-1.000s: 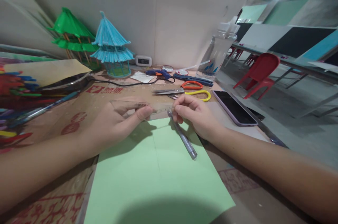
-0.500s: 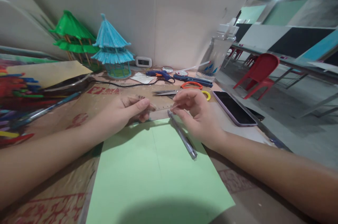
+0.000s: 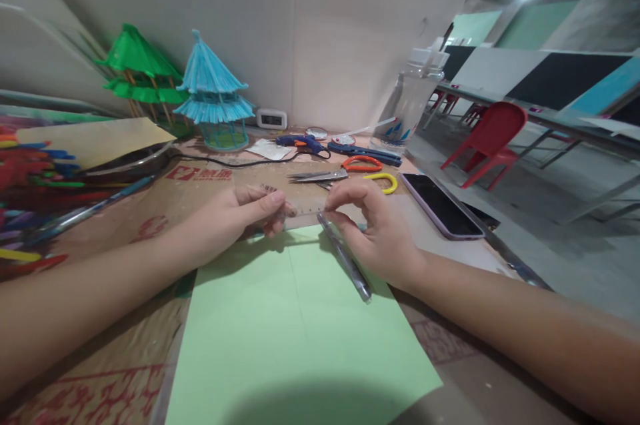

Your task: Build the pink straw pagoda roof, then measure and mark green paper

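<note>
A clear ruler (image 3: 304, 215) spans the gap between my hands at the far edge of a light green sheet of paper (image 3: 280, 318). My left hand (image 3: 257, 208) grips its left part between thumb and fingers. At the other end, the thumb and forefinger of my right hand (image 3: 373, 228) pinch the ruler. A grey pen (image 3: 346, 258) lies slanted on the paper just left of my right palm. One faint line runs down the middle of the sheet. The ruler's ends are hidden by my fingers.
Beyond my hands lie scissors with orange handles (image 3: 363, 163), yellow-handled ones (image 3: 387, 183) and a blue glue gun (image 3: 300, 142). A phone (image 3: 443, 206) rests at right, near a bottle (image 3: 407, 105). Blue (image 3: 213, 88) and green (image 3: 140, 68) model pavilions stand at back left, above craft sticks (image 3: 40, 165).
My right hand has moved slightly down, its thumb and forefinger closing on the ruler's right end. My left hand keeps its grip. The pen stays on the paper.
</note>
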The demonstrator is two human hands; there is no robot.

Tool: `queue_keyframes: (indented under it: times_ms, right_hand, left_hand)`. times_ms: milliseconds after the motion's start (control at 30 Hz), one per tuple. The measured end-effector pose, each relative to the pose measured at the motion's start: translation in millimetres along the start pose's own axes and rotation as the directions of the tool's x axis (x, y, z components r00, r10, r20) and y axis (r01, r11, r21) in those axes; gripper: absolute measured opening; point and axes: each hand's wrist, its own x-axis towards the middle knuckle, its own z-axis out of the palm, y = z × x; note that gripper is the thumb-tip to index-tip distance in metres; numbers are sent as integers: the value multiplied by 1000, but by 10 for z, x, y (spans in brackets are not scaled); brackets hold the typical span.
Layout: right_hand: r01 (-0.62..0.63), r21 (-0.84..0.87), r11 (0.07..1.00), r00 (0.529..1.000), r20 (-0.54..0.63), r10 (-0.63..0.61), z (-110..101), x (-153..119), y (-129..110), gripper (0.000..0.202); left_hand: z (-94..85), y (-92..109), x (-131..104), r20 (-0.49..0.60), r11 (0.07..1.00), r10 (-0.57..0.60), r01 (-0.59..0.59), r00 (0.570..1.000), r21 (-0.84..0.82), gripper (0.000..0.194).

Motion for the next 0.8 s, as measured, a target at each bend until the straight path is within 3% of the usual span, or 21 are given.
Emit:
queue_keyframes:
  times_ms: [133, 400, 500, 633, 700, 800]
  right_hand:
    - [-34, -38, 999, 999, 8, 34, -15, -8, -10, 20]
    - [19, -91, 996, 999, 38, -16, -51, 22, -41, 21]
    - [-151, -13, 988, 988, 0, 151, -42, 35, -1, 15]
    - [-446, 149, 883, 892, -13, 453, -44, 80, 56, 14]
    - [-505, 178, 845, 859, 9, 512, -49, 97, 61, 20]
    - [-503, 202, 840, 862, 45, 505, -43, 97, 58, 17]
  left_hand:
    - [-4, 0, 0, -1, 1000, -8, 8, 1000, 1, 46]
    - [1, -6, 4, -25, 1000, -12, 12, 1000, 8, 49]
    - [-2, -13, -7, -39, 999, 10, -9, 999, 40, 50]
    - [0, 15, -25, -79, 997, 21, -15, 997, 74, 51]
    - [8, 45, -33, -90, 992, 43, -32, 995, 118, 53]
    - [23, 79, -48, -120, 977, 70, -44, 990, 207, 55]
